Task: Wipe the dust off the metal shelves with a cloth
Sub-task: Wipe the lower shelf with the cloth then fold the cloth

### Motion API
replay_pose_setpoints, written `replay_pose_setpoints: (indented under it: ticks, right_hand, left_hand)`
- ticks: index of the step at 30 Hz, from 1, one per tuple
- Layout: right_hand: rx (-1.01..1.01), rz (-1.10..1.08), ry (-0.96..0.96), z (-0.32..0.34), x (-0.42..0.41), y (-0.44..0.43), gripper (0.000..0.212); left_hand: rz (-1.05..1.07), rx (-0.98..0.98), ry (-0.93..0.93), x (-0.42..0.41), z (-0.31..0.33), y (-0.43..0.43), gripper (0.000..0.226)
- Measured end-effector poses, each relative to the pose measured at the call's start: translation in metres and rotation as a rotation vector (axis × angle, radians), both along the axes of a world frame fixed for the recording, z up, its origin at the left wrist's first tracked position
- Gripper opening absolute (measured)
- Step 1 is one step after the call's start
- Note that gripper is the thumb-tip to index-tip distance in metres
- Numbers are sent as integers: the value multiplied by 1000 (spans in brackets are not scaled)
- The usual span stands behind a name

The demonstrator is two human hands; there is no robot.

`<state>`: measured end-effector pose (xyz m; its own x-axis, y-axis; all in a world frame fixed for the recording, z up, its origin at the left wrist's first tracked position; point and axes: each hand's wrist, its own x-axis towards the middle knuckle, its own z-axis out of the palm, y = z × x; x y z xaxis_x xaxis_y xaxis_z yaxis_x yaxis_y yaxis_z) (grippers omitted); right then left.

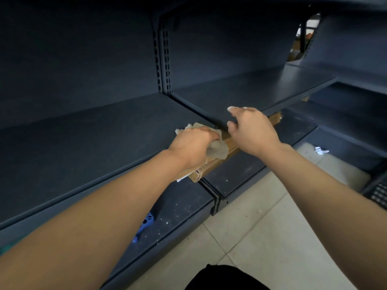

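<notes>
A crumpled beige cloth (217,151) is gripped in the left hand (191,146) and pressed to the front part of the dark metal shelf (83,143), well in front of the slotted upright (164,59). The right hand (252,130) is held empty, with its fingers loosely bent, over the front edge of the neighbouring shelf (240,88), right of the upright. Whether that hand touches the shelf cannot be told. A cardboard box (231,144) is seen one level below the upright's foot, under both hands.

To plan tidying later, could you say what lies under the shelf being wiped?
A long cardboard box lies on the lower shelf; the upper shelf, cloth and left hand hide parts of it.
</notes>
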<state>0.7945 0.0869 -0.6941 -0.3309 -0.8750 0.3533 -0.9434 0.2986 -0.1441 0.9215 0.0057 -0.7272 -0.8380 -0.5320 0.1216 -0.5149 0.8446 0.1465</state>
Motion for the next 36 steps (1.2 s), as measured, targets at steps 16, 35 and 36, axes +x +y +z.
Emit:
replay_pose_setpoints:
  ticks: [16, 35, 36]
  right_hand:
    - [33, -131, 43, 42, 10, 32, 34]
    - [-10, -271, 113, 316, -40, 114, 31]
    - [-30, -268, 118, 334, -40, 115, 31]
  left_hand:
    - [-73, -111, 196, 5, 39, 11, 57]
    - [-217, -106, 219, -71, 306, 96, 58]
    - [-216, -115, 229, -71, 327, 97, 57]
